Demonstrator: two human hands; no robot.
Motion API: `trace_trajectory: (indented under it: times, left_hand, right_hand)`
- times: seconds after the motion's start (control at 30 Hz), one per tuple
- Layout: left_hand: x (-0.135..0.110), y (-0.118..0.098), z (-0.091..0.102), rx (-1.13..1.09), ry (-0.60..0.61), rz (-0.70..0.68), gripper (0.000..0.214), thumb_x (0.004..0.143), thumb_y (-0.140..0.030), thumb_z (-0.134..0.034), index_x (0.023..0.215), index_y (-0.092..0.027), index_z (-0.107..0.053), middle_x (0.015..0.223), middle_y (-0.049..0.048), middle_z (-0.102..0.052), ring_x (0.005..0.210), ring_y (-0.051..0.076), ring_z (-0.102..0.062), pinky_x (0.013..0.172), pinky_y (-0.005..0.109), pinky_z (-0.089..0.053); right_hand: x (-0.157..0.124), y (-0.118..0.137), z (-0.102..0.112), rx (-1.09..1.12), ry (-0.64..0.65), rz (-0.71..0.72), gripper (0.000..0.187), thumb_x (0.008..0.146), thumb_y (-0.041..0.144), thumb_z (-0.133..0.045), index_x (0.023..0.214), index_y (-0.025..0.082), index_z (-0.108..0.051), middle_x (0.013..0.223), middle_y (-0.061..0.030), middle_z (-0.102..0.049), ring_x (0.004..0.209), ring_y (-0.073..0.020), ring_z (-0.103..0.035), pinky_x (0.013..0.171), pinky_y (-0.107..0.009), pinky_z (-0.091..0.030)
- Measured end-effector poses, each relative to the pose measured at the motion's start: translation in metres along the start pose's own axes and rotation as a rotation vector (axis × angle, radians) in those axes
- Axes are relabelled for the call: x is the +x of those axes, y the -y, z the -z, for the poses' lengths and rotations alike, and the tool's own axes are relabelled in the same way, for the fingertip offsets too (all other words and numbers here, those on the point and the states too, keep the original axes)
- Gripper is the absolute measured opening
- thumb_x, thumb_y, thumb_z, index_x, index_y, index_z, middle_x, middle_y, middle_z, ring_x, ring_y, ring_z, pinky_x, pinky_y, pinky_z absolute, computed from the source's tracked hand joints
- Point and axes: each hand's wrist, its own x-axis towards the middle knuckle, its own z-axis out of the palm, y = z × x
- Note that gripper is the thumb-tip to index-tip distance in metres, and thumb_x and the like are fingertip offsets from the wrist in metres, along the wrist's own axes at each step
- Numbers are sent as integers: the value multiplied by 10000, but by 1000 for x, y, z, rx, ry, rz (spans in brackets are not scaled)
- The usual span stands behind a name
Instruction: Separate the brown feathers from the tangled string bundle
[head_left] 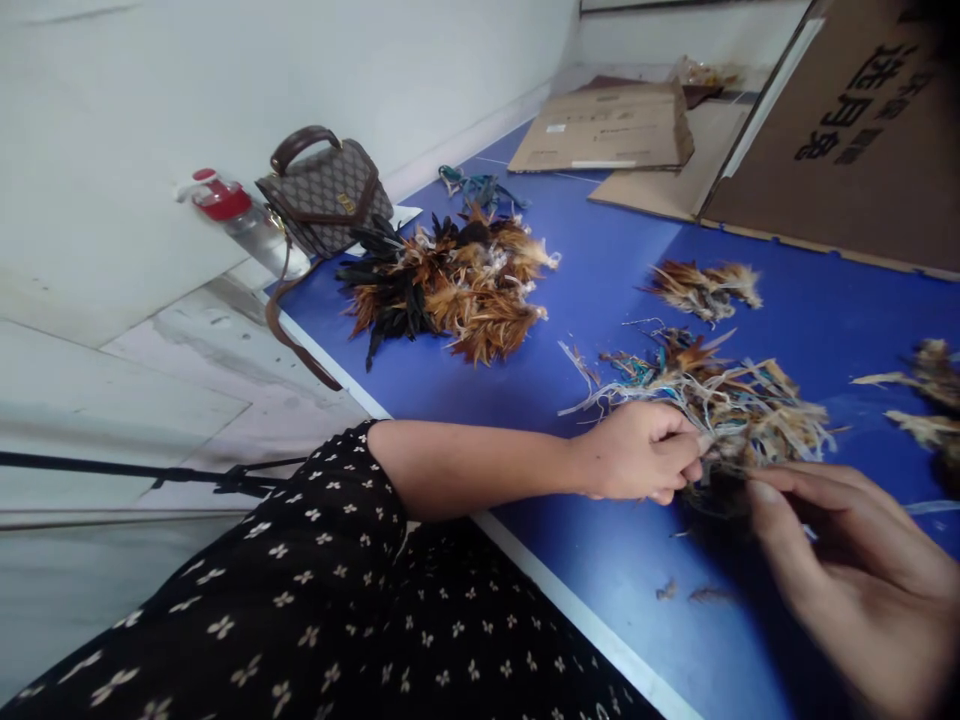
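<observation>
My left hand (646, 455) is closed in a pinch on the end of a small feather bundle (726, 490), which hangs dark and blurred between my hands. From the right, my right hand (862, 570) pinches at the same bundle with thumb and forefinger; exactly what lies between those fingertips is hard to make out. Just behind both hands, a loose heap of brown feathers and pale strings (780, 400) lies on the blue table, with some teal threads in it. A smaller clump of brown feathers (701, 288) sits beyond that heap.
A large pile of brown and black feathers (480, 290) lies at left, with teal strings (484, 188) behind it. A handbag (330, 195) and a red-capped bottle (247, 220) stand by the wall. Cardboard (847, 150) is at the back; more feathers (937, 385) are far right.
</observation>
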Motion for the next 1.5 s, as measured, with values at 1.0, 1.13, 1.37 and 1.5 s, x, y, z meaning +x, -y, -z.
trace_trajectory:
  times: [1.0,1.13,1.37,1.5]
  left_hand:
    - [-3,2,-4,-137,74,86,273,1119,-92,-670,870,-163,-582,740,-32,-657,515,18,-494,509,195,-368]
    - [-1,6,1,-54,88,35,252,1130,-111,-662,887,-160,-617,708,-20,-693,505,56,-600,552,237,-494]
    - [4,9,1,-28,58,49,233,1143,-85,-614,928,-172,-595,677,-34,-703,497,77,-667,574,242,-591]
    - [4,10,0,-51,23,33,221,1123,-54,-599,938,-174,-591,709,-30,-714,491,90,-673,554,263,-609]
  right_hand:
    - [-6,1,-13,289,-10,-303,204,1067,434,-864,1157,254,-825,844,-18,-784,591,-156,-714,538,-291,-611]
    - [-6,4,-13,287,-19,-332,235,1045,451,-883,1160,252,-833,775,-10,-764,580,-166,-710,535,-290,-607]
    - [-7,8,-15,236,-87,-430,246,1014,502,-895,1151,306,-841,814,-47,-772,607,-255,-710,523,-424,-590]
    - [-6,15,-14,158,-198,-445,239,1039,479,-869,1186,300,-811,918,-82,-777,622,-255,-700,551,-443,-568]
